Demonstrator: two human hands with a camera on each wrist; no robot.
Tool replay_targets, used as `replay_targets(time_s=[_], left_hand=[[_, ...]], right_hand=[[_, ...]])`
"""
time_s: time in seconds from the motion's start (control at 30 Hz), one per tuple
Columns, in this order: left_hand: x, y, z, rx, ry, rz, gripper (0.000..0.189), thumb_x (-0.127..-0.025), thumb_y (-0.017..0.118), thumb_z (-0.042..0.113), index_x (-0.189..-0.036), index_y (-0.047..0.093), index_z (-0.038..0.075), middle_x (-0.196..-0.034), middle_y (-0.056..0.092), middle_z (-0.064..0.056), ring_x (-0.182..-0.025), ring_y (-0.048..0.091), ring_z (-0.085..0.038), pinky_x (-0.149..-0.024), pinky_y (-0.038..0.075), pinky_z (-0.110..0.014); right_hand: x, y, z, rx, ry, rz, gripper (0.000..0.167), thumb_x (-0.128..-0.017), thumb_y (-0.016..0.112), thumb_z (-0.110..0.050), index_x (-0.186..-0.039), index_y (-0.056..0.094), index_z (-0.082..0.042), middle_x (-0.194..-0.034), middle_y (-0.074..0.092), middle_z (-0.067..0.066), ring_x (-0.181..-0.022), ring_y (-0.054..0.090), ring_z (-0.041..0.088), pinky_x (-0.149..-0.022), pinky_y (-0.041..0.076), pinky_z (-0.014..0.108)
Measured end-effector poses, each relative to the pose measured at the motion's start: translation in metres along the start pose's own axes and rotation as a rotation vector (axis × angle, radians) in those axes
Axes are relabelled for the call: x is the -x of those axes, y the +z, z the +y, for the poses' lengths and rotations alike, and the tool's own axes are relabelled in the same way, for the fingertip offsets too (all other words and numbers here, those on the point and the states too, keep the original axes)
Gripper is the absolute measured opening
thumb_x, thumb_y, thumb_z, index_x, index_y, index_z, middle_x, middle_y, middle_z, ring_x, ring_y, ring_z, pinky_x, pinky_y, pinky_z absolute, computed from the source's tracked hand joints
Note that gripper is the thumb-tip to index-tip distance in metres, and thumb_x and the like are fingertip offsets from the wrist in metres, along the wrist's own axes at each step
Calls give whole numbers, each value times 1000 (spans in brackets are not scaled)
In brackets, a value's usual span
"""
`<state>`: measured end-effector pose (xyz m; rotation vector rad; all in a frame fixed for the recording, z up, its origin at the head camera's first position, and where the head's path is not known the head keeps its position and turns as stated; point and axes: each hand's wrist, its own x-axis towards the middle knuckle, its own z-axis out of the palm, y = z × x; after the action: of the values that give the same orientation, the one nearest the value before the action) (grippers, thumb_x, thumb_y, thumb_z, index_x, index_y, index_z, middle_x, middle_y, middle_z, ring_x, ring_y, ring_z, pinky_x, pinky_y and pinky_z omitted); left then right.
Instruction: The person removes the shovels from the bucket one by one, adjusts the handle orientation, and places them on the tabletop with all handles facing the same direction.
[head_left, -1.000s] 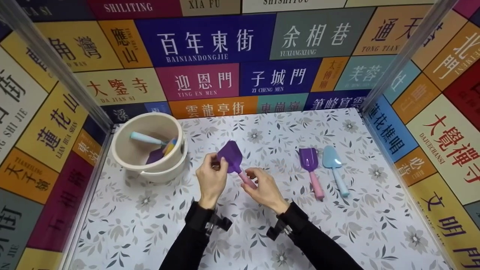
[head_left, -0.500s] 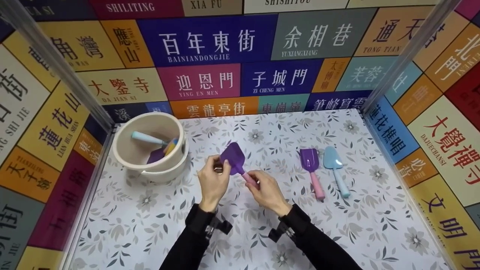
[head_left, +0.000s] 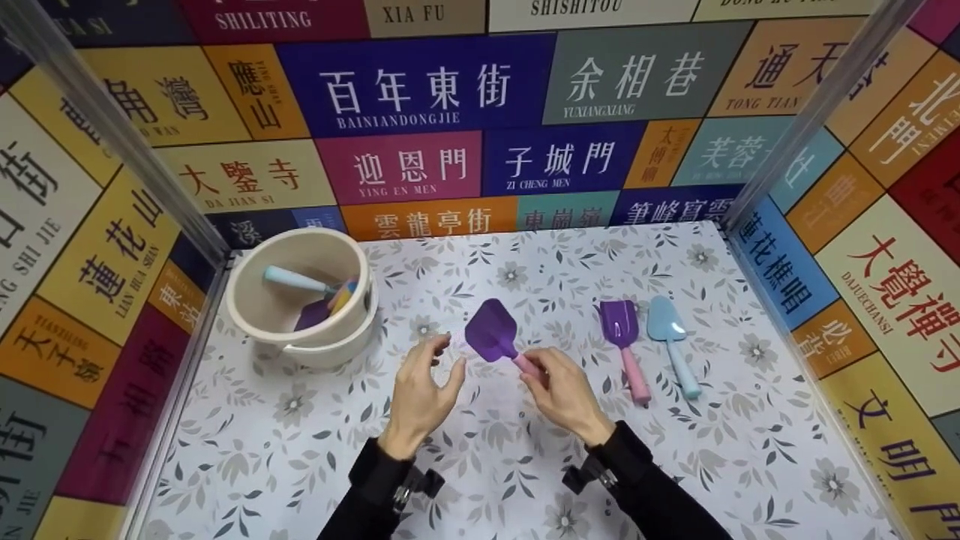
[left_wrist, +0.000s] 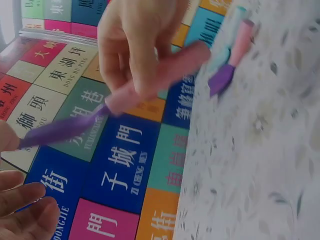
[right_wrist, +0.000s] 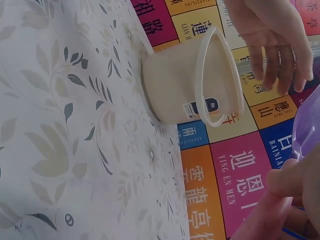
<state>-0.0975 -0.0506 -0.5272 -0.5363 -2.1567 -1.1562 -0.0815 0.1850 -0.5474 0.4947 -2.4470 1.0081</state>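
**One shovel [head_left: 491,330] in the right hand [head_left: 566,390], left hand [head_left: 424,390] off it**

Right: thumb and fingers clamped on the shovel's pink handle [head_left: 529,366]. Purple blade sticks out past the fingertips, pointing away from the person and to their left. Left wrist view has the shovel off the table, seen against the wall.

Left: holds nothing. Thumb and fingers spread apart, loosely bent, just beside the blade's left edge. Head view shows a gap there; left wrist view overlaps thumb and blade tip, so go with head.

Next out: both arms in black sleeves [head_left: 667,495], dark clip-on device [head_left: 424,487] at each wrist.

To the right of the right hand, two tools lie side by side on the table, handles toward the person: purple scoop [head_left: 619,321] with pink handle, then light-blue trowel [head_left: 666,321] just beyond it. They're near each other.

Far left: cream bucket [head_left: 300,249], upright, label [right_wrist: 200,106] on its side. Inside: light-blue handle [head_left: 296,279] leaning on the wall, purple piece [head_left: 311,315], yellow-orange piece [head_left: 341,298]. Can't make out full shapes.

Table [head_left: 300,465] is white with grey leaf print. Panels [head_left: 412,82] with coloured blocks and Chinese lettering stand on three sides, clear rails [head_left: 810,112] at the far corners.
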Motion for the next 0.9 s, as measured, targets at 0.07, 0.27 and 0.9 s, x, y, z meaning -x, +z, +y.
replay_targets(time_s=[0.07, 0.27, 0.9], left_hand=[[9, -7, -6, -81, 33, -33, 39, -84, 81, 7, -119, 69, -6, -110, 75, -20, -99, 72, -34, -84, 64, -45], [32, -33, -28, -246, 96, -112, 49, -82, 84, 13, -124, 68, -5, -117, 73, -21, -108, 70, -36, -94, 60, -47], [79, -95, -76, -518, 123, -212, 55, -78, 85, 22, -125, 70, -4, -114, 75, -21, -102, 70, -38, -77, 60, -51]], right_hand=[[2, -6, 4, 19, 13, 12, 24, -85, 80, 3, -107, 72, 1, -87, 69, 9, -71, 60, 18, -64, 53, 32], [7, -26, 19, 63, 35, 58, 25, -84, 80, 4, -108, 72, 2, -84, 67, 8, -69, 58, 18, -61, 51, 30], [18, -64, 63, 145, 326, 72, 25, -89, 77, -3, -110, 71, 7, -87, 71, 18, -72, 66, 32, -67, 53, 42]])
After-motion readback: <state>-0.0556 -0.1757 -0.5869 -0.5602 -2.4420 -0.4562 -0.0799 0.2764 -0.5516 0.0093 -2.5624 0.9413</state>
